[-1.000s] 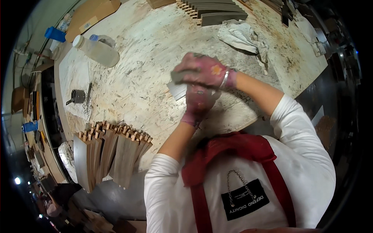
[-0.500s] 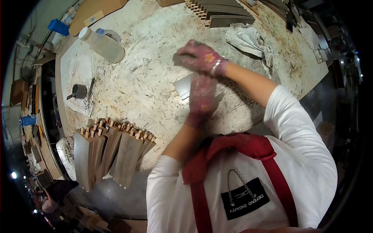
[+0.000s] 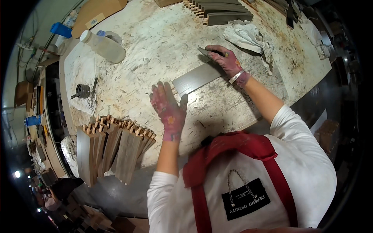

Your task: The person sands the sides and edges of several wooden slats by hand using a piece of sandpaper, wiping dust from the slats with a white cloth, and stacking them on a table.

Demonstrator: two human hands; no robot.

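Left hand (image 3: 170,110) spread, released — near 1 grey board (image 3: 199,79); right hand (image 3: 227,62) grasping dark pad (image 3: 202,51).

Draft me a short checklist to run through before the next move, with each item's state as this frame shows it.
1. Left hand and right hand gloved: ok.
2. Grey board lying on the worktable: ok.
3. Dark flat piece held in the right hand: ok.
4. Left hand gripping the grey board: not ok; it is open beside the board's left end.
5. Right hand touching the grey board: cannot tell.
6. Bottle capped and away from both hands: ok.
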